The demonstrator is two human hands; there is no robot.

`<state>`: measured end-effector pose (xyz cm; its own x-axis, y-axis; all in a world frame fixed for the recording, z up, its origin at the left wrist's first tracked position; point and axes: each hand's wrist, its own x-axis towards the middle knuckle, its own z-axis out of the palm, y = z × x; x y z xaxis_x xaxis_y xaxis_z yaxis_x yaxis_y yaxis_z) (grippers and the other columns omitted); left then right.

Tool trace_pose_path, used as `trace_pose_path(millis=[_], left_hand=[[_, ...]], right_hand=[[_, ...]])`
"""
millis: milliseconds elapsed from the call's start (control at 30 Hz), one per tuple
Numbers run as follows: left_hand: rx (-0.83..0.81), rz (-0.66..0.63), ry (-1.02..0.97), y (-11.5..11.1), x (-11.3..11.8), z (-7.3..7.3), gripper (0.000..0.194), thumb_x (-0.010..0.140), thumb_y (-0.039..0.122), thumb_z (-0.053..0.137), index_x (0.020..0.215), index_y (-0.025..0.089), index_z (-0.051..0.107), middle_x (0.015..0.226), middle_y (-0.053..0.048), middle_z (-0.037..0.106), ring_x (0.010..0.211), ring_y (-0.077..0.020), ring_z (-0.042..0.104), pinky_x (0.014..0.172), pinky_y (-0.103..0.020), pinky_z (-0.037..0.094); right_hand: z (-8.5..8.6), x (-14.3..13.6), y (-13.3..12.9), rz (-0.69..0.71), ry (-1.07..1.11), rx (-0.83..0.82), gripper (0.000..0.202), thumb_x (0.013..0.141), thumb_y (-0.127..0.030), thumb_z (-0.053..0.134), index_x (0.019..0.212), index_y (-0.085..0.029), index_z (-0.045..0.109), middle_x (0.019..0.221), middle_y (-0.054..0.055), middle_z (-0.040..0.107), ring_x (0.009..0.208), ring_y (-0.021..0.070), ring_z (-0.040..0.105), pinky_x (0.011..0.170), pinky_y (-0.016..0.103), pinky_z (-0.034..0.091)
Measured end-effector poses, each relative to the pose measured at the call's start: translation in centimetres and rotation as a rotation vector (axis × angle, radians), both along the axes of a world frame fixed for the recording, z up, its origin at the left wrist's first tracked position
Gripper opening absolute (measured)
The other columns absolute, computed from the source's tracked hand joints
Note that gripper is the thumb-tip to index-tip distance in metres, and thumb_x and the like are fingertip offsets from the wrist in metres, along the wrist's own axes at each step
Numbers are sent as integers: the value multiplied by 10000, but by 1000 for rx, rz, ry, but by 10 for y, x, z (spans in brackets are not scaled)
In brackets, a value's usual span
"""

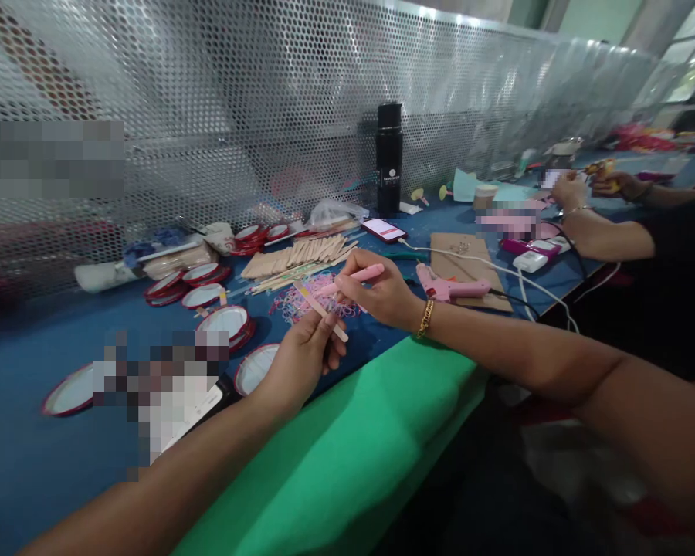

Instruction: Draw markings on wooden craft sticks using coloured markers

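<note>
My left hand (pixel 304 355) grips a flat wooden craft stick (pixel 320 309) that slants up to the left, with coloured marks near its upper end. My right hand (pixel 382 293), a gold bracelet on its wrist, holds a pink pen (pixel 359 275) whose tip meets the stick. Both hands hover over a small heap of pink and purple rubber bands (pixel 301 305) on the blue table (pixel 28 455).
A pile of wooden sticks (pixel 298 255), several red-rimmed round lids (pixel 225 318), a phone (pixel 384 229), a black bottle (pixel 388 158) and a pink glue gun (pixel 449 287) on cardboard lie around. Green cloth (pixel 347 440) drapes the near edge. Another person's hands (pixel 573 189) work at the right. A perforated metal screen (pixel 266 100) backs the table.
</note>
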<state>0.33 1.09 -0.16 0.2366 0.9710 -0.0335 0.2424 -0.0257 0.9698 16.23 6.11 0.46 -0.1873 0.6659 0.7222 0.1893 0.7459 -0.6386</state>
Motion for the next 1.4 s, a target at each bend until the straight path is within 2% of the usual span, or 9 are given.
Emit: trace_pose_path(millis=[133,300,433,633,800,967,1133,1400], left_hand=[[-8,-1,4,1,-1,0,277,914,389,456,752,180,536,548,48,566,408,-62,459,382,-154,337],[-10,6,3,0,-1,2,261,909,381,451,757,183,528,538,52,560,403,-64,461,373,-153,330],[6,-1,6,2,-1,0,266,910,379,443,741,186,513,541,50,560,402,-65,467,371,-156,334],[8,-8,-12,4,0,-3,266,914,387,437,758,186,515,550,52,567,399,-57,467,362,-147,319],[4,-3,-3,4,0,-3,268,921,373,428,753,185,521,551,50,568,392,-53,463,357,-145,310],[3,3,-9,3,0,-2,255,911,369,445,747,189,517,550,51,570,390,-56,460,359,-148,317],[-1,-6,-13,3,-1,-3,262,909,382,444,757,186,525,552,52,569,394,-56,465,363,-148,321],[2,-11,0,3,-1,0,270,894,409,457,744,192,516,548,53,573,398,-62,462,366,-157,319]], right_hand=[[-1,0,1,44,-34,13,167,856,-249,553,702,-196,515,690,-15,563,661,128,528,643,274,437],[-2,0,1,3,-30,-48,144,862,-276,555,746,-204,511,687,-16,587,657,134,546,640,275,448],[-2,0,1,56,-44,-20,131,859,-275,564,757,-199,533,701,-12,604,669,133,560,663,280,456],[-2,0,1,-5,-45,-78,149,866,-282,557,747,-204,514,678,-16,606,641,131,548,637,279,451],[-2,1,1,52,-69,-56,150,868,-308,568,768,-204,527,700,-13,613,668,134,558,660,284,457],[-1,2,0,-13,-48,-66,165,873,-296,556,742,-204,515,680,-14,606,648,133,541,649,285,446],[-1,1,0,45,-69,-53,171,879,-326,558,764,-204,526,717,-10,607,665,132,551,652,282,450],[-1,1,1,33,-42,-57,174,877,-318,559,752,-205,513,692,-16,594,648,131,540,630,279,441]])
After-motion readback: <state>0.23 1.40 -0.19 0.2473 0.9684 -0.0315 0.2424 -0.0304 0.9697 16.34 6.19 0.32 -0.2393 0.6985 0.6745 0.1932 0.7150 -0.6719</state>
